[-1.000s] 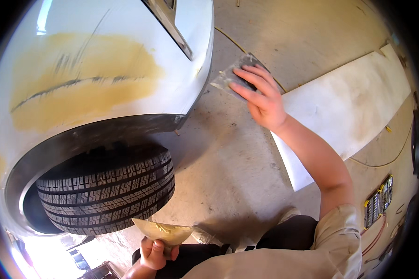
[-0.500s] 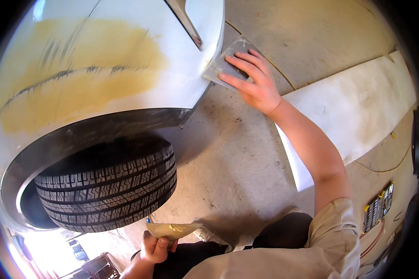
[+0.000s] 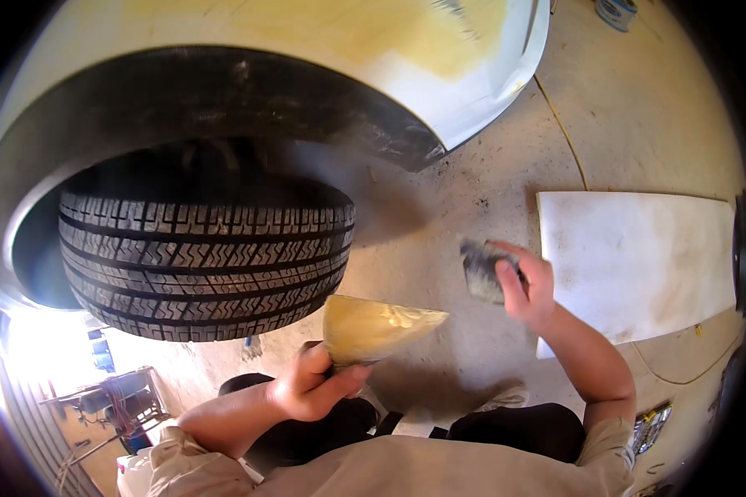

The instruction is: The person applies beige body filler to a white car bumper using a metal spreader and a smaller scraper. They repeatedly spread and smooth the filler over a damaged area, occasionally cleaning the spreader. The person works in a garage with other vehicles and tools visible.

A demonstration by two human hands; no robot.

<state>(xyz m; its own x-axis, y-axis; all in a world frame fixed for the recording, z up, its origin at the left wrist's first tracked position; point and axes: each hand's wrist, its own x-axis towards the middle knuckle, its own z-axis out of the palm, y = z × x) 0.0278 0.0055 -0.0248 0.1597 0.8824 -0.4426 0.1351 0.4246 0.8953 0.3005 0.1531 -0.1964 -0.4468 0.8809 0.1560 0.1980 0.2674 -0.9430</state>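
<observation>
Fingers of the right hand (image 3: 529, 290) close around a grey sanding pad (image 3: 482, 270), while the left hand (image 3: 311, 385) grips a putty-coated spreader (image 3: 373, 327) lying nearer the tyre (image 3: 203, 269).

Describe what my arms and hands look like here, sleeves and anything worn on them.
Both hands, the left hand and the right hand, are bare, with no gloves. The forearms are uncovered; short khaki sleeves end near the elbows. No watch, rings or markings show.
</observation>
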